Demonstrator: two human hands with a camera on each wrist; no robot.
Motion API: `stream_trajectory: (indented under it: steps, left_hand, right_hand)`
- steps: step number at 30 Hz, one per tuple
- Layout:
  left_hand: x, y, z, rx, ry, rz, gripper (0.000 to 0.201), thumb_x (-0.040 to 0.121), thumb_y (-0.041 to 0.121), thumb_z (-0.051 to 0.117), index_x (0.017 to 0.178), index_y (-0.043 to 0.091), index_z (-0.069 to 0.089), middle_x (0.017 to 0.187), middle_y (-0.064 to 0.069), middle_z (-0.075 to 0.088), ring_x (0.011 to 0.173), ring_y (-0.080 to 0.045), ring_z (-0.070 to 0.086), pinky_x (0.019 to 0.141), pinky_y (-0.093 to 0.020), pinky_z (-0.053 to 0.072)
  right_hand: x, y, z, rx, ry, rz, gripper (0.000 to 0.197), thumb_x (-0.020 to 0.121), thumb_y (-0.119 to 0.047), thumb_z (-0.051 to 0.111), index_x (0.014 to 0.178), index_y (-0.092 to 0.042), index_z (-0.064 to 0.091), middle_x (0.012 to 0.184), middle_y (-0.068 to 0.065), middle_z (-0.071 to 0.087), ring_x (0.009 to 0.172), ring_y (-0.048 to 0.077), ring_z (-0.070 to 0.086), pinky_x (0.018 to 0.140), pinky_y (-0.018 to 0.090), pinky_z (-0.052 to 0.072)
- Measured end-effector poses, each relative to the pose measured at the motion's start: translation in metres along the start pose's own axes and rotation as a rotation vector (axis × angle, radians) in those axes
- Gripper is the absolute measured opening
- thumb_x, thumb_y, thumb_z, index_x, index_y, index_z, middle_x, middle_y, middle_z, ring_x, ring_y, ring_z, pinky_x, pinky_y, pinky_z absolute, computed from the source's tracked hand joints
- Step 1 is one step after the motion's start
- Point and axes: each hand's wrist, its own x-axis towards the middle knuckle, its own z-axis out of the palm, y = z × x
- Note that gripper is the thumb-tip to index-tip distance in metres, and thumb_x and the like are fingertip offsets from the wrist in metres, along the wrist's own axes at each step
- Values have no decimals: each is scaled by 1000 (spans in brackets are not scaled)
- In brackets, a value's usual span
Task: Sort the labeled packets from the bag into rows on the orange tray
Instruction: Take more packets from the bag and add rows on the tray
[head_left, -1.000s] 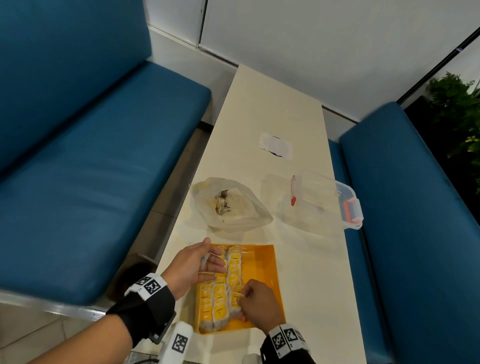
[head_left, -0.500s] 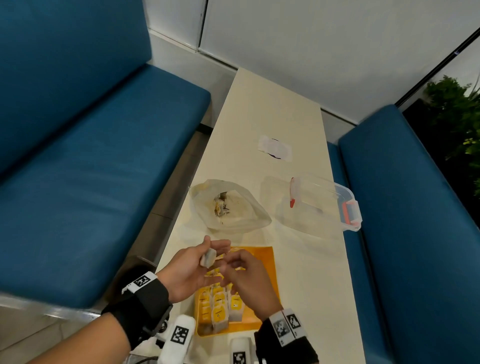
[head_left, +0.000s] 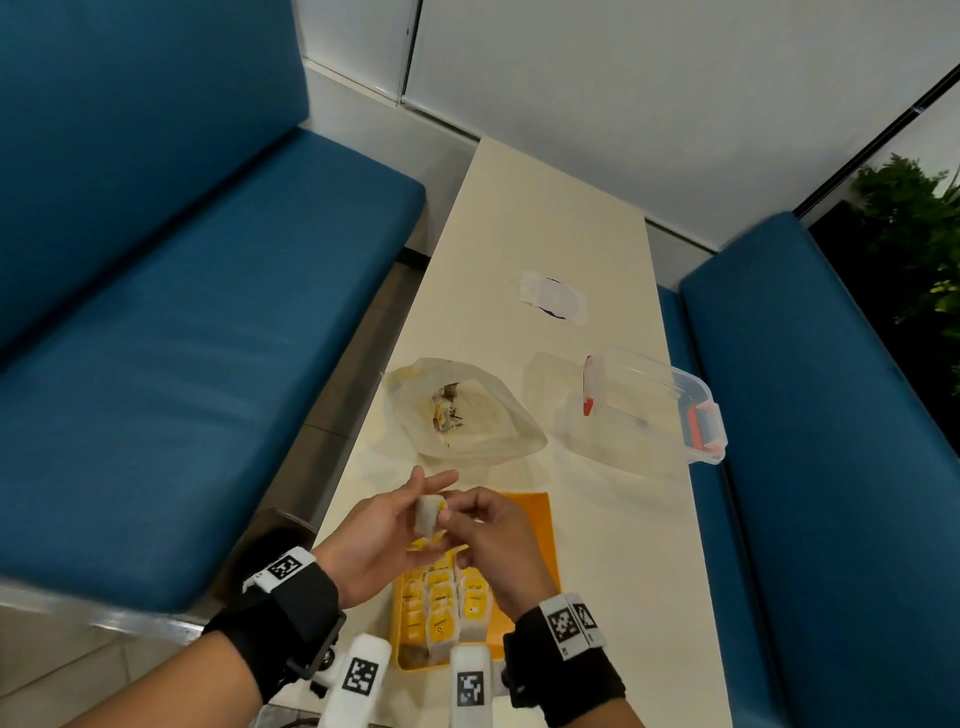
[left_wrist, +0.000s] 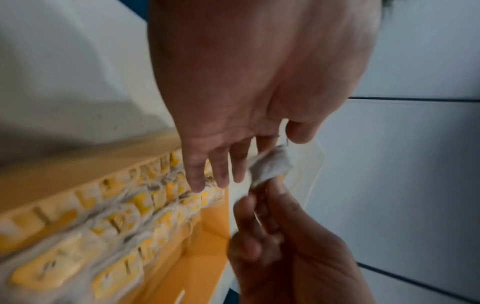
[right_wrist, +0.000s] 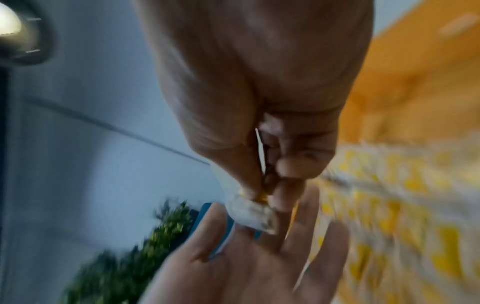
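A small white packet (head_left: 427, 514) with a yellow label is held above the far end of the orange tray (head_left: 532, 525). My left hand (head_left: 428, 483) pinches it between thumb and nearly straight fingers. From the right, my right hand (head_left: 451, 517) pinches the packet's label end with curled fingertips. In the left wrist view the packet (left_wrist: 270, 166) sits at the left fingertips, with the right hand's fingers (left_wrist: 257, 205) beneath it. Rows of yellow-labeled packets (head_left: 449, 603) fill the tray's left part. The clear plastic bag (head_left: 462, 410) lies beyond the tray with a few packets inside.
A clear plastic box (head_left: 644, 405) with orange clasps stands at the table's right edge. A white paper patch (head_left: 553, 296) lies farther back. Blue benches (head_left: 182, 312) flank the narrow cream table (head_left: 545, 208). The tray's right part is bare orange.
My right hand left the packet rows in the tray and rose to the packet in my left hand. Both hands lifted slightly and now meet on that packet.
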Motion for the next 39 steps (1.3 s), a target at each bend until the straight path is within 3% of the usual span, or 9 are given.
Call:
stream_trajectory:
  steps: [2,4,9,12,16,20,29,34,39]
  left_hand:
    - [1,3,-4,117,98,51,42,103,51,45,130,28,68,129,0,71,123,-21,63,110,-49,46]
    - [0,8,-6,209,168,110,35,103,46,50,127,29,69,125,4,72,122,-16,64,107,-43,48]
    - [-1,13,1,635,167,310,29,97,24,68,124,33,68,122,13,70,117,-6,63,102,-36,54]
    - [4,9,2,950,91,355,35,88,29,78,121,38,69,118,22,69,113,2,61,95,-30,55]
    - [11,4,4,1013,80,372,13,86,33,79,82,21,77,82,-1,73,80,-20,67,79,-43,54]
    - [10,1,8,923,122,423,12,86,29,80,76,23,78,76,-3,74,78,-25,68,76,-42,54]
    - [10,-7,4,946,186,427,11,80,28,86,83,28,75,80,6,74,75,-9,68,75,-29,58]
    - [6,-6,-15,1044,330,409,18,85,32,80,99,36,70,78,4,68,76,-8,66,77,-29,57]
    - [0,-12,-30,1093,339,293,49,84,30,82,122,43,53,80,0,66,74,-10,65,67,-22,53]
  right_hand:
    - [5,3,-12,-568,102,-123,5,92,-16,64,89,-14,68,90,-5,67,76,13,65,61,20,45]
    - [4,3,-23,-939,126,-157,9,92,-20,59,89,-20,67,96,-5,63,87,15,62,67,25,44]
    - [5,-1,-40,-670,72,-99,10,82,-13,65,73,-16,70,73,-3,70,69,6,64,67,26,53]
    - [1,-12,-43,-494,-36,-110,7,81,-11,69,75,-12,70,66,2,70,63,12,68,65,27,55]
    - [0,-14,-46,-313,-5,-147,3,81,-9,71,78,-9,70,63,2,68,58,16,68,59,25,52]
    - [-2,-1,-43,-42,-8,-74,8,85,-7,73,90,-2,70,70,5,66,59,18,63,48,24,39]
    - [-4,13,-39,170,26,-64,12,91,-3,66,94,8,63,70,18,65,57,21,58,47,26,37]
    - [-2,32,-60,-51,36,-26,6,93,-3,63,89,-2,59,66,15,69,63,27,66,48,27,44]
    - [-12,65,-73,-290,-44,123,7,93,-5,62,86,-7,60,61,10,66,47,14,60,43,24,42]
